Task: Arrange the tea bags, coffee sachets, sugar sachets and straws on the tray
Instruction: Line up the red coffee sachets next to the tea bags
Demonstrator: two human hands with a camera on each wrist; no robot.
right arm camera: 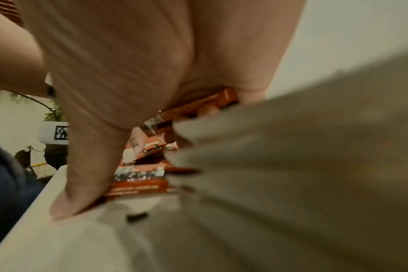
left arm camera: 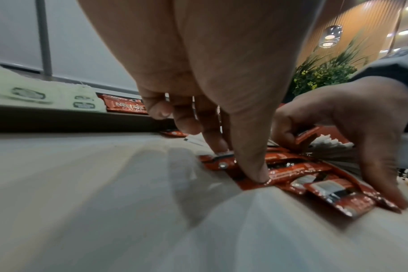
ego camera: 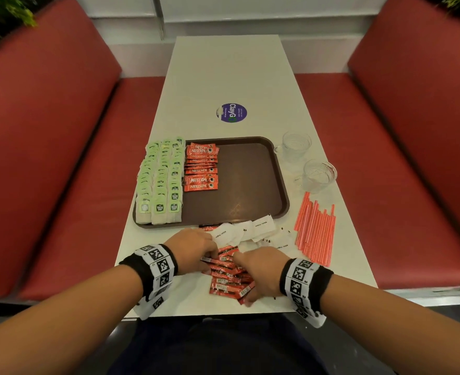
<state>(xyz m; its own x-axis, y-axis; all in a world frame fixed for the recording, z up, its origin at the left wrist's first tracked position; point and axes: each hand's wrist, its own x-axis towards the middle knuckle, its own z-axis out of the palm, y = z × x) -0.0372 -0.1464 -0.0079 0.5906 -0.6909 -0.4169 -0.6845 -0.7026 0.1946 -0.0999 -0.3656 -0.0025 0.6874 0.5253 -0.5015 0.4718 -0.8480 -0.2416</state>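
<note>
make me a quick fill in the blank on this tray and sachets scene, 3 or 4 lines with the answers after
1. On the brown tray, the Nescafe coffee sachets lie directly to the right of the ____.
2. The red straws lie on the table, to the ____ of the tray.
3. Both the left hand and the right hand are on a loose pile of ____ near the table's front edge.
4. The number of glass cups beside the tray is ____.

Missing words: tea bags; right; coffee sachets; two

The right half of the tray (ego camera: 250, 180) is lying bare, while tea bags (ego camera: 160, 182) and coffee sachets (ego camera: 201, 166) are filling its left. Sugar sachets (ego camera: 245, 230) are crowding its near rim, with two glass cups (ego camera: 307, 161) and straws (ego camera: 315, 228) flanking its right side.
</note>
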